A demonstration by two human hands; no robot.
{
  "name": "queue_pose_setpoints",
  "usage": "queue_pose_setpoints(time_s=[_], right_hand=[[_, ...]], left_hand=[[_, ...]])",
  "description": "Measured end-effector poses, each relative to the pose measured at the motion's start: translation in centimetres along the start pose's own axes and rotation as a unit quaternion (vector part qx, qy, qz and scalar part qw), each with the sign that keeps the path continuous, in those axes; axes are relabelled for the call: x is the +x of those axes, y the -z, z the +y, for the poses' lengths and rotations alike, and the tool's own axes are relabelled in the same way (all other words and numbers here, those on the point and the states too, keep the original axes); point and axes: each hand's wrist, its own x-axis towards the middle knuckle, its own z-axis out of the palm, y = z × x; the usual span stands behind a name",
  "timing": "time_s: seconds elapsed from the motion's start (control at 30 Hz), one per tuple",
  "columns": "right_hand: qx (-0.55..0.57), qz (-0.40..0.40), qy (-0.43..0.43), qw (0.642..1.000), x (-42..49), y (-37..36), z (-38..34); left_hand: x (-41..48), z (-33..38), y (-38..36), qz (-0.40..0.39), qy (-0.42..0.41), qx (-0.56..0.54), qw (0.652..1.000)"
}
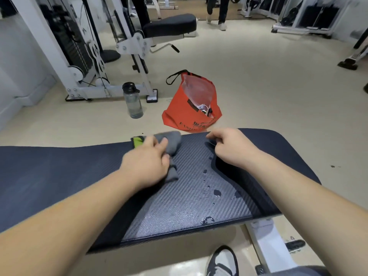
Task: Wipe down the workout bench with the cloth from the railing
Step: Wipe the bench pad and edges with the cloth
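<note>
The workout bench [189, 204] runs across the lower half of the view, dark blue with a textured grey middle panel. Water drops and small puddles lie on that panel toward its right side. My left hand [146, 162] grips a crumpled grey cloth [172, 143] with a lime-green patch, pressed against the pad near the far edge. My right hand [232, 148] rests curled on the bench's far edge to the right of the cloth, its fingers closed with nothing seen in them.
An orange bag [187, 108] with a clear plastic liner stands on the floor just beyond the bench. A clear water bottle [133, 100] stands to its left, by a white cable machine [83, 56]. Another person's legs [218, 10] show at the back. My shoe [222, 261] is below the bench.
</note>
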Motion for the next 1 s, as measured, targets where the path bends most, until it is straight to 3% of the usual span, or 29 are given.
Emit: queue_pose_setpoints(time_s=[0.07,0.1,0.23,0.3,0.43,0.53,0.67,0.83,0.9,1.0], right_hand=[[0.013,0.018,-0.011,1.000,-0.4,0.5,0.4],[0.016,0.027,-0.015,0.999,-0.5,0.7,0.6],[0.012,0.037,0.000,0.999,-0.8,1.1,1.2],[0.009,0.037,0.005,0.999,-1.0,1.1,1.9],[-0.001,0.055,0.006,0.998,-1.8,2.0,3.7],[-0.001,0.063,0.025,0.998,-2.9,2.5,4.9],[-0.005,0.058,0.045,0.997,-4.2,3.2,5.0],[-0.014,0.044,0.096,0.994,-5.8,3.3,3.2],[-0.024,0.033,0.117,0.992,-6.6,3.3,2.4],[-0.047,0.012,0.123,0.991,-7.9,3.6,1.5]], left_hand=[[1.2,1.4,-0.2,0.011,0.090,-0.030,0.995],[1.0,2.6,-0.4,0.016,0.096,-0.039,0.994],[-2.8,5.6,-1.6,0.033,-0.063,-0.039,0.997],[-1.5,4.6,-1.3,0.027,-0.088,-0.037,0.995],[3.1,4.8,-1.2,0.013,0.003,-0.009,1.000],[2.9,6.4,-1.3,0.016,0.013,-0.008,1.000],[-3.7,7.1,-1.5,0.040,-0.051,0.020,0.998],[-8.8,4.7,-2.0,0.070,-0.211,0.067,0.973],[-7.3,4.0,-1.6,0.062,-0.160,0.087,0.981],[-6.6,6.6,-1.3,0.060,0.032,0.060,0.996]])
